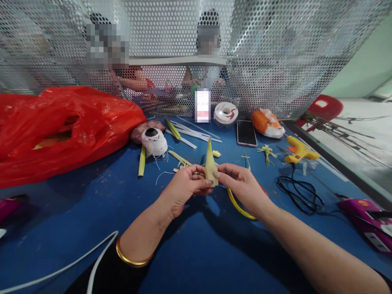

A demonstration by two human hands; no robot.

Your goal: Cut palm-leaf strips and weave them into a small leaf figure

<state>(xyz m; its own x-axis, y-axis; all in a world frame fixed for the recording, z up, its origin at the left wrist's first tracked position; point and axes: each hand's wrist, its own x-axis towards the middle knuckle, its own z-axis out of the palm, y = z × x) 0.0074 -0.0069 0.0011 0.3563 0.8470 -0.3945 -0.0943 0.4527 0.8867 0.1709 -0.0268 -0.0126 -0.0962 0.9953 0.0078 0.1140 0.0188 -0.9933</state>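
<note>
Pinching 1 grn cone (210, 162): L fingers (202, 184), R fingers (224, 179); 1 glue gun (299, 152) nearby.

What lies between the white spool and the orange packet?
In the head view, a smartphone, dark screen up, lies between the white spool and the orange packet.

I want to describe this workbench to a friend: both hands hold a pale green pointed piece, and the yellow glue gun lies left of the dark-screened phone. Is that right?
Not quite: the head view shows the yellow glue gun to the right of the dark-screened phone. The left hand and right hand do hold the pale green pointed piece.
</note>
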